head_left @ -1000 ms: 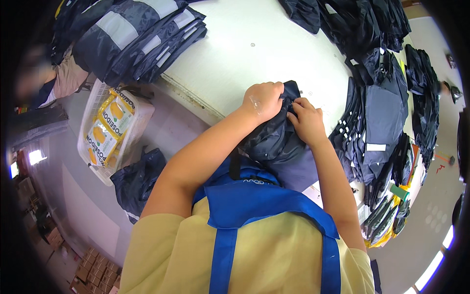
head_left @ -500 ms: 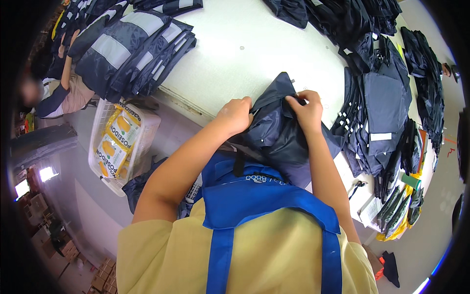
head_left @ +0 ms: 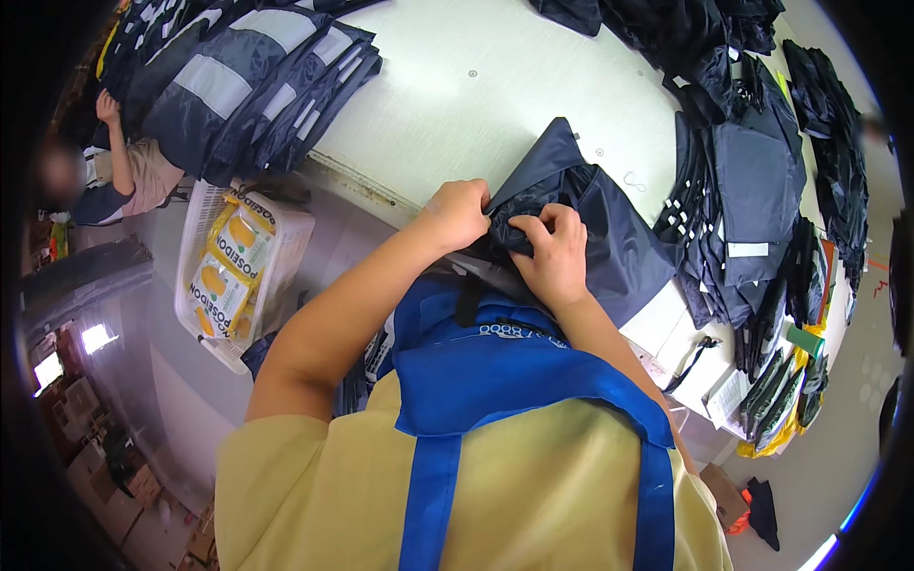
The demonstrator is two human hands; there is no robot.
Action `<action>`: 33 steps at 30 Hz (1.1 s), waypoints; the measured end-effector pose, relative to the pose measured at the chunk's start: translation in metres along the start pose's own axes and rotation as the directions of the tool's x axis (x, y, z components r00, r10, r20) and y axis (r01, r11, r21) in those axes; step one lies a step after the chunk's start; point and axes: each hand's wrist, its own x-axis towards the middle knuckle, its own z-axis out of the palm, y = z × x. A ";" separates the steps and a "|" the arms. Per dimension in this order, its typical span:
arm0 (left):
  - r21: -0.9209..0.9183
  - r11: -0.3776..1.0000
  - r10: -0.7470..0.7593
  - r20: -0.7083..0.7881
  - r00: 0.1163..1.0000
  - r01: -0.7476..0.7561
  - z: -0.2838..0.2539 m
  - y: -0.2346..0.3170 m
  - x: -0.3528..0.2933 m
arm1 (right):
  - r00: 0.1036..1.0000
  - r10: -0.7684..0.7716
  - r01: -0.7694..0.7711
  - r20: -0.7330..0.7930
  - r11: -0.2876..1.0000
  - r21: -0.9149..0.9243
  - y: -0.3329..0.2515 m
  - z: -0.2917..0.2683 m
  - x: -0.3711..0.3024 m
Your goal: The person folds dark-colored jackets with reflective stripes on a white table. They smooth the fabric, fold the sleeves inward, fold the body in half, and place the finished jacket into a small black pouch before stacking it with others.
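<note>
**Both hands closed, meeting at the centre of the frame**

The left hand is curling into a fist, its forearm rising from lower left. The right hand is pinching with bent fingers, just beside the left, knuckles nearly touching.

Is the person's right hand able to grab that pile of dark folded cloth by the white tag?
Probably yes. The right hand is busy pinching the dark navy fabric together with the left hand, but the folded pile lies just beyond on the same table, nothing between.
</note>
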 end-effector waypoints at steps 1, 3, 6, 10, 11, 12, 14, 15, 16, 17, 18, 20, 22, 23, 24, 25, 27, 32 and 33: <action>0.056 0.998 0.001 0.015 1.000 -0.002 -0.001 0.001 -0.002 | 0.998 0.008 -0.004 0.068 0.998 -0.059 -0.001 0.001 -0.001; 0.114 0.992 0.058 0.035 0.998 -0.062 -0.012 0.028 -0.011 | 0.979 0.042 -0.006 0.198 0.984 -0.179 -0.001 0.003 -0.002; 0.094 0.989 0.114 -0.012 0.993 -0.112 -0.006 0.032 -0.010 | 0.980 0.016 -0.018 0.199 1.000 0.004 0.000 -0.004 0.005; 0.121 0.991 0.070 -0.031 0.997 -0.065 -0.005 0.042 -0.016 | 0.996 -0.055 0.072 -0.070 0.958 0.279 0.015 -0.024 0.003; 0.134 0.990 0.047 -0.034 0.998 -0.042 -0.004 0.046 -0.018 | 0.983 -0.043 0.088 -0.176 0.963 0.256 0.014 -0.028 0.002; 0.149 0.984 0.108 -0.080 0.991 -0.095 0.000 0.044 -0.018 | 0.971 0.051 -0.014 -0.233 0.987 0.160 0.012 -0.028 0.006; 0.157 0.981 0.128 -0.101 0.987 -0.111 0.005 0.047 -0.019 | 0.972 0.121 -0.115 -0.203 0.993 0.038 0.013 -0.027 0.017; 0.164 0.979 0.140 -0.105 0.985 -0.122 0.007 0.049 -0.019 | 0.989 0.110 -0.109 -0.103 0.994 0.012 0.020 -0.020 0.016; 0.147 0.980 0.147 -0.098 0.984 -0.132 0.008 0.050 -0.019 | 0.986 0.137 -0.134 -0.099 0.990 0.042 0.033 -0.010 0.016; 0.131 0.982 0.146 -0.097 0.984 -0.133 0.008 0.048 -0.020 | 0.971 0.230 -0.216 -0.072 0.963 0.160 0.029 -0.013 0.020; 0.118 0.984 0.145 -0.101 0.984 -0.133 0.007 0.047 -0.019 | 0.949 0.313 -0.291 -0.037 0.916 0.275 0.021 -0.021 0.029; 0.007 0.991 0.137 -0.095 0.986 -0.137 0.015 0.039 -0.014 | 0.979 0.187 -0.204 0.082 0.880 0.429 0.023 -0.023 0.029; -0.102 0.984 0.139 -0.081 0.987 -0.147 0.020 0.034 -0.012 | 0.993 0.037 -0.083 0.113 0.900 0.428 0.026 -0.017 0.022; -0.152 0.977 0.137 -0.080 0.987 -0.148 0.014 0.032 -0.016 | 0.989 0.044 -0.109 0.140 0.864 0.492 0.027 -0.019 0.021; -0.203 0.968 0.136 -0.078 0.988 -0.150 0.011 0.032 -0.018 | 0.988 0.105 -0.150 0.117 0.857 0.493 0.028 -0.024 0.019; -0.065 0.978 0.186 -0.160 0.969 -0.198 0.014 0.032 -0.017 | 0.982 0.166 -0.190 0.094 0.847 0.496 0.028 -0.032 0.020; 0.218 0.944 0.305 -0.288 0.908 -0.248 0.025 0.034 -0.017 | 0.995 0.078 -0.062 -0.055 0.965 0.254 0.037 -0.033 0.020; -0.058 0.981 0.169 -0.231 0.958 -0.187 0.010 0.040 -0.010 | 0.991 -0.069 0.080 0.111 0.992 -0.093 0.032 -0.029 0.015; -0.073 0.981 0.162 -0.216 0.963 -0.182 0.011 0.039 -0.009 | 0.988 -0.053 0.076 0.147 0.985 -0.152 0.029 -0.026 0.016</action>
